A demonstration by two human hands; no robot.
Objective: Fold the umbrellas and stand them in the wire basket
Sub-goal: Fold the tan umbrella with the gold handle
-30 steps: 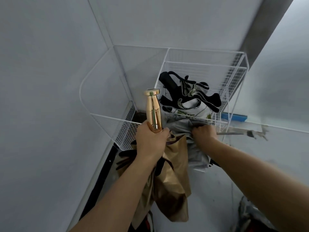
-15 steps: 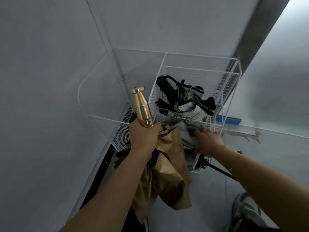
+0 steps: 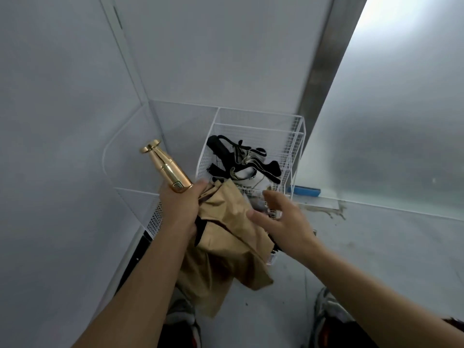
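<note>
My left hand [image 3: 179,204] clenches the gold handle [image 3: 167,170], steadying the tan umbrella [image 3: 226,237]; my right hand [image 3: 281,222], released, probably reaches to gather loose canopy.

- Two plain pale grey walls [image 3: 62,121] meet in a corner behind the scene.
- A metal strip [image 3: 319,66] runs up the wall on the right of the corner.
- Beside it, a frosted pane [image 3: 401,109] glows brightest at the top.
- The floor [image 3: 389,247] is light grey, with a brownish smear [image 3: 326,210] near the wall.
- A blue strip [image 3: 305,191] lies along the base of the pane.
- A dark gap [image 3: 133,257] runs along the foot of the left wall.
</note>
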